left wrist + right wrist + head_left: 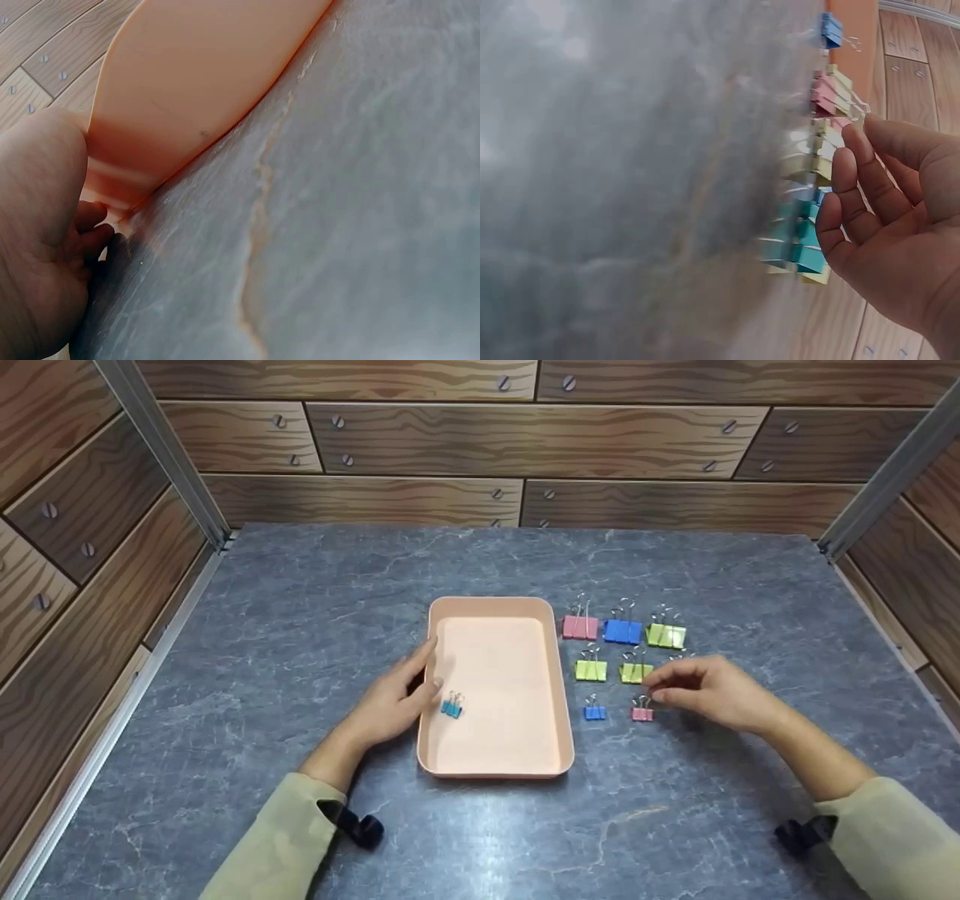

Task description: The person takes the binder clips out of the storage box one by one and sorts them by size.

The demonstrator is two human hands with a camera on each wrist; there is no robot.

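Note:
A peach tray (495,765) lies on the table, a small teal binder clip (452,706) inside it near the left wall. My left hand (390,701) grips that left wall, thumb over the rim and fingers along the outside; the left wrist view shows the thumb at the tray edge (187,82). Right of the tray, my right hand (709,690) hovers over the clips, thumb and index fingertips slightly parted right by the wire handles of a small pink binder clip (642,714). Next to it stands a small blue binder clip (595,712).
Behind stand larger clips: pink (580,628), blue (623,631) and yellow-green (666,636), then two medium yellow-green ones (591,671). Teal clips (808,255) show beside my fingers in the right wrist view, mostly covered by the hand from above. Wood-patterned walls (420,442) enclose the marbled table.

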